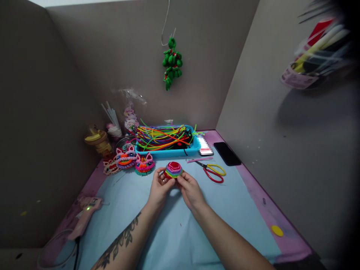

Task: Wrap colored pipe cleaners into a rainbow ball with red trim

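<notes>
At back of table | blue tray: multicolored stems | hands: striped dome

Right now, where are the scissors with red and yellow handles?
The scissors lie on the blue covering, right of centre in the head view, between the right hand and the black phone.

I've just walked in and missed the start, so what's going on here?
A person's left hand and right hand hold a small rainbow-striped piece between them. Beyond it is a blue tray of colourful stems. The scissors lie to the right and a pink glue gun, its green light on, lies to the left; neither is in hand.
</notes>
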{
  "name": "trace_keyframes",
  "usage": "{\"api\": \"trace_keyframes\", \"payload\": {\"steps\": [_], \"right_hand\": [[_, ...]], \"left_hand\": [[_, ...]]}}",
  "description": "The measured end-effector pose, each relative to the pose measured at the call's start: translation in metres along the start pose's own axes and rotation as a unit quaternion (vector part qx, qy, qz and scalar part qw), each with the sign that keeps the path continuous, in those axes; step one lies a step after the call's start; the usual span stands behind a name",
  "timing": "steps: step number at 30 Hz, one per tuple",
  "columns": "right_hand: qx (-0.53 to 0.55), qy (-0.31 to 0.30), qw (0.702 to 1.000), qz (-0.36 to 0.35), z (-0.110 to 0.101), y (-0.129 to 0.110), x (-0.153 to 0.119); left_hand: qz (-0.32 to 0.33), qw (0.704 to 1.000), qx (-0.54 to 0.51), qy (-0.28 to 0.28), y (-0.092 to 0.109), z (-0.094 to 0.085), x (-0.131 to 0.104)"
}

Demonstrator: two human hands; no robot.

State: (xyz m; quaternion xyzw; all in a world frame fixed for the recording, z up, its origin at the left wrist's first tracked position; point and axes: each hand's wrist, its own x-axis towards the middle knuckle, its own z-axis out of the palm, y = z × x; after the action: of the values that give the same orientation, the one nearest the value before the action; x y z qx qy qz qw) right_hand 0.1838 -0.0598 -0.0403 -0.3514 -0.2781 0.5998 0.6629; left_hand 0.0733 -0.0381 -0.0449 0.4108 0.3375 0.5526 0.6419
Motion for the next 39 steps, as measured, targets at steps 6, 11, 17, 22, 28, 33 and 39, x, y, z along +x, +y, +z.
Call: {"api": "trace_keyframes", "payload": {"steps": [6,11,17,22,28,33,39], "right_hand": [[-0.210,0.028,0.974,-0.082,-0.016,-0.007,0.006],[-0.336,-0.044,0.937,-0.084,-0.018,-0.020,0.000],[-0.303,-0.053,0.942,-0.138,-0.016,-0.017,0.000],[-0.232,-0.035,0.967,-0.103,-0.014,-0.012,0.000],[-0.198,-0.042,0.977,-0.061,-0.011,-0.009,-0.004],[-0.194,-0.045,0.976,-0.089,-0.011,-0.012,-0.006],[-0.334,-0.001,0.923,-0.190,-0.011,-0.017,-0.007]], "left_hand": [[0.033,0.983,0.181,0.005,0.012,-0.016,0.007],[0.128,0.897,0.359,-0.224,0.038,-0.028,0.007],[0.112,0.902,0.355,-0.218,0.039,-0.022,0.002],[0.092,0.916,0.334,-0.200,0.033,-0.019,0.001],[0.086,0.931,0.288,-0.205,0.027,-0.020,0.001],[0.087,0.936,0.294,-0.172,0.024,-0.022,0.003],[0.152,0.921,0.340,-0.111,0.019,-0.025,0.009]]}}
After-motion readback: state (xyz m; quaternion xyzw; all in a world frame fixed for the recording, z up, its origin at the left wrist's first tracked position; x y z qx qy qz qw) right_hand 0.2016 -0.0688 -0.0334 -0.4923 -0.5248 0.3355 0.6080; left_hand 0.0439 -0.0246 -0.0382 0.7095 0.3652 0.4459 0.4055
